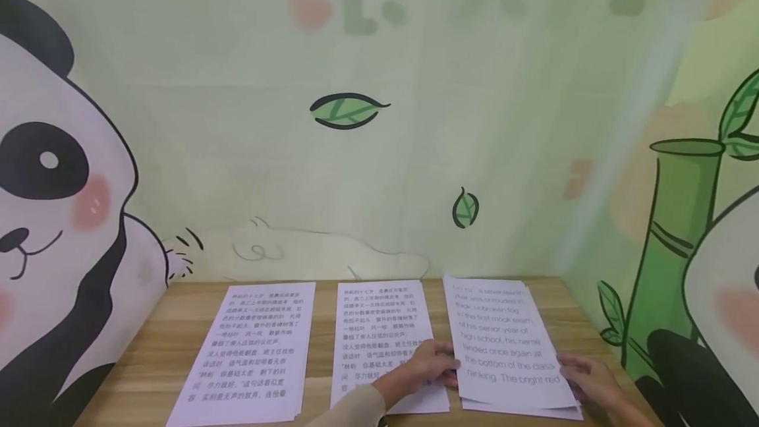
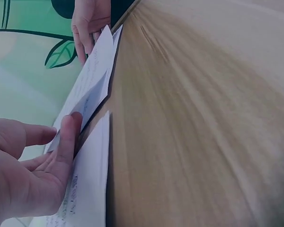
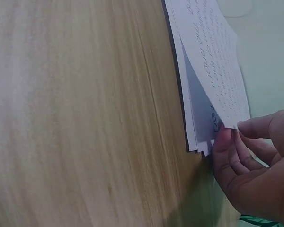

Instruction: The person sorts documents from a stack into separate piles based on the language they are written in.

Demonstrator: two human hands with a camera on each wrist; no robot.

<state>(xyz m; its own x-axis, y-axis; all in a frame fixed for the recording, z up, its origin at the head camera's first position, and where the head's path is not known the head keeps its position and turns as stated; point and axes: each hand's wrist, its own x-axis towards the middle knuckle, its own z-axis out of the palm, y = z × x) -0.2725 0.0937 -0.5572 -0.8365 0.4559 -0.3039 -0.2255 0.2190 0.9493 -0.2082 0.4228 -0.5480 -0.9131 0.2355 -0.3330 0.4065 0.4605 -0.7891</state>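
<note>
A printed sheet of paper (image 1: pixel 504 341) with large English text tops the right-hand paper stack (image 1: pixel 569 412). My left hand (image 1: pixel 423 371) pinches its left edge between thumb and fingers, and in the left wrist view the sheet bows up from the paper beneath. On the opposite side my right hand (image 1: pixel 595 381) pinches the right edge near the front corner. The right wrist view shows that corner of the sheet (image 3: pixel 217 71) lifted, with another printed page under it. Below my left hand lies the middle paper stack (image 1: pixel 379 321), printed in Chinese, partly covered by the wrist.
A third stack of Chinese-printed paper (image 1: pixel 249 348) lies on the left of the wooden table (image 1: pixel 148 348). Behind the table stands a pale green wall (image 1: pixel 237 150) with painted leaves, a panda and bamboo.
</note>
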